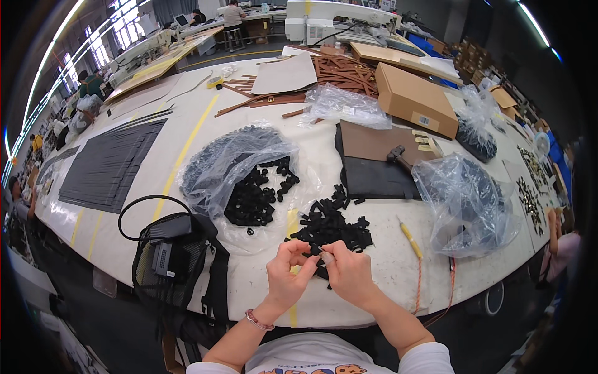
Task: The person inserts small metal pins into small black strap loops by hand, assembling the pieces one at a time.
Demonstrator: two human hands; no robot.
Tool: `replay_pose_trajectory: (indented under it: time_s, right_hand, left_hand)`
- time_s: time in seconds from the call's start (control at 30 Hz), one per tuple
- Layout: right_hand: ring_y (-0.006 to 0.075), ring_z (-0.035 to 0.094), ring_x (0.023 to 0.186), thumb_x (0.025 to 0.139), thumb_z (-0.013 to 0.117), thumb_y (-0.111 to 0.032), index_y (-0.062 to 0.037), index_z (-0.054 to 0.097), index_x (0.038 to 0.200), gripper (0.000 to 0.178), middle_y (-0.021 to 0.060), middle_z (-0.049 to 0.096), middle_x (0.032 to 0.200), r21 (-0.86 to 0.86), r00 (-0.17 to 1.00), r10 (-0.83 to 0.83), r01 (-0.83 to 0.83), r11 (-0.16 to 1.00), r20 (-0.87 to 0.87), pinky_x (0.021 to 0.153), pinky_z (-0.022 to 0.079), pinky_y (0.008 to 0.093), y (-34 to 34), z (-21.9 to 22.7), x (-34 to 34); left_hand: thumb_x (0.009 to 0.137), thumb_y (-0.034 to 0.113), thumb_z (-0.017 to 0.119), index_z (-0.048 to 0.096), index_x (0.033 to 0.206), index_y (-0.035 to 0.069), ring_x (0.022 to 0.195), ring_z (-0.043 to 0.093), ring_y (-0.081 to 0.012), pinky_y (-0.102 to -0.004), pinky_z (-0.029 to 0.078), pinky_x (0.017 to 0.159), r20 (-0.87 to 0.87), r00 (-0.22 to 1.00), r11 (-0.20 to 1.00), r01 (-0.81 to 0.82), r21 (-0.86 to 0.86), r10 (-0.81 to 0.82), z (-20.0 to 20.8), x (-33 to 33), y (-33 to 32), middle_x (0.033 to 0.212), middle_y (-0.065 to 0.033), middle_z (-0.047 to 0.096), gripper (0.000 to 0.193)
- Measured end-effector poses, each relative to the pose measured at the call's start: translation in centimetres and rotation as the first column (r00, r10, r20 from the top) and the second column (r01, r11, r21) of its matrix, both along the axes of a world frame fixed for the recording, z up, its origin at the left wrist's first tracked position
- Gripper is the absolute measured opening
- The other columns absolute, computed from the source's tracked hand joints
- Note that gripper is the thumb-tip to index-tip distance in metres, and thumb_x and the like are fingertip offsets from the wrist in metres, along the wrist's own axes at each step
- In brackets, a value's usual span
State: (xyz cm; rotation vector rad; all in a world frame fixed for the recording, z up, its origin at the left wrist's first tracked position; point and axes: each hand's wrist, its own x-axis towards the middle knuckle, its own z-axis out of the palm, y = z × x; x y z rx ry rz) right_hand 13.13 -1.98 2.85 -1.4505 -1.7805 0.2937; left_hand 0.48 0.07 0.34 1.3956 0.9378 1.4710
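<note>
At the near middle of the table, my left hand (pixel 288 272) and my right hand (pixel 349 272) meet with their fingertips pinched together. Between them is a small black piece (pixel 316 249), mostly covered by the fingers, so its exact kind is hard to tell. Right behind the fingers lies a loose pile of short black pieces (pixel 339 227). Farther left, a clear plastic bag (pixel 205 168) lies open, with rounded black pieces (pixel 251 198) spilling out of its mouth. A bracelet circles my left wrist.
A black mesh bag (pixel 146 268) with a device stands near left. To the right lie a yellow-handled tool (pixel 410 240) on a cord and another filled plastic bag (pixel 464 206). Behind are a hammer (pixel 400 156), a cardboard box (pixel 416 100), brown strips (pixel 346 73) and dark strips (pixel 115 163).
</note>
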Motion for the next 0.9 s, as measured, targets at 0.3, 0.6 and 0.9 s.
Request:
replay_pose_trajectory:
  time_s: [0.3,0.6,0.9]
  right_hand:
    - [0.0246,0.058,0.054,0.078,0.053,-0.008,-0.0021,0.051,0.083,0.007,0.0099,0.058,0.063,-0.093,0.983,0.038,-0.055,0.994,-0.177,0.045,0.042,0.0316,-0.4,-0.6,-0.2]
    - [0.027,0.057,0.055,0.073,0.056,-0.012,-0.0061,0.057,0.087,0.015,0.0131,0.058,0.062,-0.127,0.973,-0.207,0.219,0.967,0.102,0.052,0.043,0.0342,4.7,-2.9,6.4]
    - [0.032,0.058,0.064,0.073,0.052,-0.012,-0.0106,0.057,0.086,0.014,0.0152,0.059,0.065,-0.12,0.817,-0.215,0.326,0.938,0.534,0.059,0.045,0.042,10.1,-6.1,10.7]
  left_hand:
    - [0.072,-0.003,0.059,0.051,0.085,-0.001,0.056,0.06,-0.0117,-0.0222,0.047,0.05,-0.418,0.888,0.934,-0.033,0.355,0.19,-0.7,-0.5,0.5,0.063,-0.0065,0.059,0.015]
    - [0.069,0.005,0.066,0.046,0.085,0.002,0.038,0.045,-0.0141,-0.0254,0.035,0.037,-0.42,0.906,0.965,0.06,0.257,0.056,5.7,-2.6,0.9,0.054,-0.005,0.051,0.026]
    - [0.076,0.015,0.064,0.041,0.052,0.006,0.038,0.039,-0.0143,-0.028,0.026,0.035,-0.594,0.794,0.426,0.585,0.69,-0.128,19.0,-3.2,-4.4,0.052,-0.0025,0.044,0.034]
